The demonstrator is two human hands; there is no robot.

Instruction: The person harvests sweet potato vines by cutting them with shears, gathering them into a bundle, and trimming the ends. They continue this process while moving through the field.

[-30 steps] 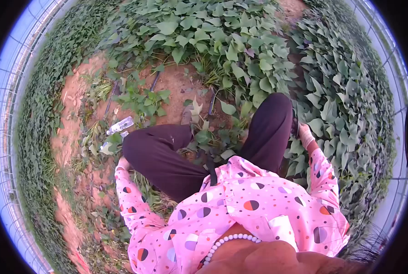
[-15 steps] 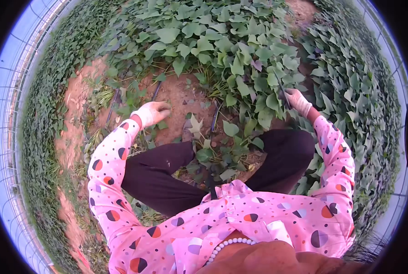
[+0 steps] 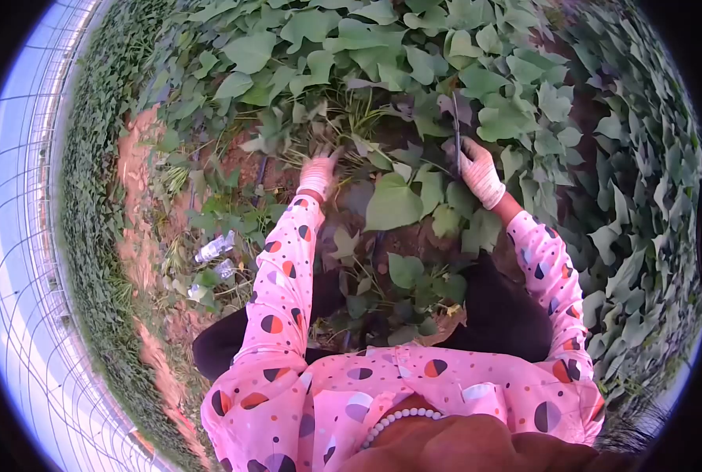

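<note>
My left hand, in a pale glove, reaches in among vine stems at the edge of the heart-shaped leaves. Motion and foliage blur its fingers, so their grip cannot be made out. To the right, my gloved right hand is closed around a knife with a long, thin, dark blade pointing up and away from me. Broad green leaves hang between the two hands. The lower end of the knife is partly hidden by my hand.
Dense vines cover the ground to the right. Bare reddish soil runs along the left, beside crumpled clear plastic. Dark tubing lies across the soil. More leaves grow between my bent knees.
My left hand has moved right and forward from above bare soil into the vine stems. The right hand has shifted left with the knife, its blade now more upright. My view has come closer to the vines.
</note>
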